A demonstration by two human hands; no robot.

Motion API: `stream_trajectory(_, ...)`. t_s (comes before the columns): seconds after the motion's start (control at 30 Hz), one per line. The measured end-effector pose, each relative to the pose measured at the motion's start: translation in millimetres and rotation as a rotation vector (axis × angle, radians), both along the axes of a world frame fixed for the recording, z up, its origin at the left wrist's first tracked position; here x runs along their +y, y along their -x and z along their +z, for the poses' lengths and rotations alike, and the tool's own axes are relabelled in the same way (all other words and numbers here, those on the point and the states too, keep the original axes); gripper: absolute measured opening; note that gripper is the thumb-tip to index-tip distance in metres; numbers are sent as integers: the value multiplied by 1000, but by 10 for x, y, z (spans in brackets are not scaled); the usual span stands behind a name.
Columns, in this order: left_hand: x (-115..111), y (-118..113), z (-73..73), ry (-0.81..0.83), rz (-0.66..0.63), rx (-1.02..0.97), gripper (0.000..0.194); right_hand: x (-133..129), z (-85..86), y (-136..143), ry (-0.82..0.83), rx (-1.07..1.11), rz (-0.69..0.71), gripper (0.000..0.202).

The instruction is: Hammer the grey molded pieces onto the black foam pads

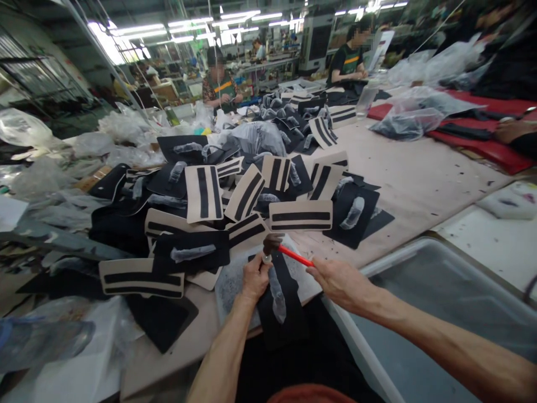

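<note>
My right hand (331, 280) is closed around the red handle of a hammer (296, 256), whose brown head meets the top of a small upright punch. That punch (267, 258) is gripped by the fingers of my left hand (254, 278). Below them a black panel (289, 313) with a plastic-wrapped handle (277, 296) lies over a pale slab (230, 291) at the table edge. The punch's lower end is hidden by my left hand. Just beyond the hammer lies a beige panel with black strips (301, 216).
Many black and beige panels (204, 194) are heaped across the table (369, 168). A large translucent bin (423, 246) stands at the right. Clear plastic bags (121, 131) pile up at the left. Two people (348, 59) work at the far side; another person's hand (514, 130) is at far right.
</note>
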State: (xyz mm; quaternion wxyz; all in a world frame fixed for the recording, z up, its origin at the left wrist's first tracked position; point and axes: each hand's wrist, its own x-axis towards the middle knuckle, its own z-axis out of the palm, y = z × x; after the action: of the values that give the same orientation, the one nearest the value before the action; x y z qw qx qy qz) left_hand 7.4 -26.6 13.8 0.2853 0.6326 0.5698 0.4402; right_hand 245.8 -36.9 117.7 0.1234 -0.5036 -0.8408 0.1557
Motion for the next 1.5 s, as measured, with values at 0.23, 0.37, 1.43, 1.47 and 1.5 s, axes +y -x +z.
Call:
stream_trajectory(0.23,38,15,-46,43,24,-63,17,-24,-205,-35,308,-12,-155,29)
stream_trajectory(0.37,57,8,-50,74,96,-127,18,26,-435,-15,481,126,-230,30)
stream_trajectory(1.43,112,345,932,-156,494,-647,31,-109,-20,912,-148,-304,279,16)
stream_trajectory(1.47,75,406,1088,-223,480,-604,30,-88,17,957,-98,-306,191,16)
stream_trajectory(1.5,38,452,1211,-270,459,-560,30,-70,45,999,-47,-300,112,17)
